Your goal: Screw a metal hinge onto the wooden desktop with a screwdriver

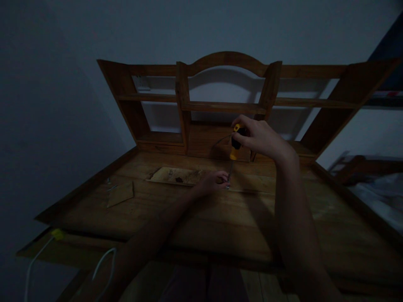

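Note:
My right hand (260, 138) is closed round the yellow and black handle of a screwdriver (234, 144), held upright with its shaft pointing down at the wooden desk (195, 214). My left hand (214, 181) rests on the desk at the screwdriver's tip, fingers pinched together there; what they hold is too small and dark to make out. Both hands are over a long pale wooden board (179, 175) that lies flat on the desktop.
A wooden hutch with shelves (226, 105) stands at the back of the desk against a white wall. A small wooden piece (120, 193) lies at the left. White cables (103, 260) hang at the front left edge. A bed (378, 197) is at the right.

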A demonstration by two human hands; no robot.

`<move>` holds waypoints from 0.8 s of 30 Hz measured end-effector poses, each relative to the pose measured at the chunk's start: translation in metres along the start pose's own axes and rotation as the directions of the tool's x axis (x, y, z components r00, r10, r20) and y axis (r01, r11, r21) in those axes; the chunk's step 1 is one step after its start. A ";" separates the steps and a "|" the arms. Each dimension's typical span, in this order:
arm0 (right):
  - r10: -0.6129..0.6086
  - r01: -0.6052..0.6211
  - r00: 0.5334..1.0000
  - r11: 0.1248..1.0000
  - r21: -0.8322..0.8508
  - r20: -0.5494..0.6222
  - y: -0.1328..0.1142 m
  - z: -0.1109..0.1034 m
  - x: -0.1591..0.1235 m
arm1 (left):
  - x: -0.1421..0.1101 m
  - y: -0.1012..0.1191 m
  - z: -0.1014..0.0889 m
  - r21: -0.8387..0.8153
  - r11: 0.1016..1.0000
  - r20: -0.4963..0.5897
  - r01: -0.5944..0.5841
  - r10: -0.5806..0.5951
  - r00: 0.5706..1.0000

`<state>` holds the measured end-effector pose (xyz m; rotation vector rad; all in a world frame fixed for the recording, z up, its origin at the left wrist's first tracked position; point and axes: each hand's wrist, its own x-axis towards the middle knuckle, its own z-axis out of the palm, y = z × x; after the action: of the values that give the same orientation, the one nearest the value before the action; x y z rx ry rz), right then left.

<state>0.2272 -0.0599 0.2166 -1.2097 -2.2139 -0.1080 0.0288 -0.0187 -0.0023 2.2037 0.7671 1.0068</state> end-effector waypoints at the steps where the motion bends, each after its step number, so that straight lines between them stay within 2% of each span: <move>1: 0.003 -0.003 1.000 1.000 0.002 0.007 -0.001 -0.001 0.000 | 0.000 -0.001 0.000 -0.010 1.000 -0.003 -0.005 0.005 1.000; 7: 0.047 -0.045 0.997 0.998 -0.033 0.067 -0.012 -0.006 -0.002 | -0.001 -0.003 0.000 -0.036 0.999 -0.001 0.010 -0.010 1.000; 15: 0.043 -0.039 0.998 0.996 -0.079 0.054 -0.010 -0.001 0.002 | -0.002 0.003 -0.003 -0.028 0.999 0.019 0.018 -0.017 1.000; 24: 0.035 -0.029 0.998 0.994 -0.101 0.059 -0.020 -0.001 0.002 | -0.001 0.005 -0.005 -0.070 0.997 0.046 0.014 -0.011 0.999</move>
<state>0.2111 -0.0710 0.2230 -1.3179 -2.2637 -0.1739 0.0248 -0.0212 0.0032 2.1513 0.7131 0.9592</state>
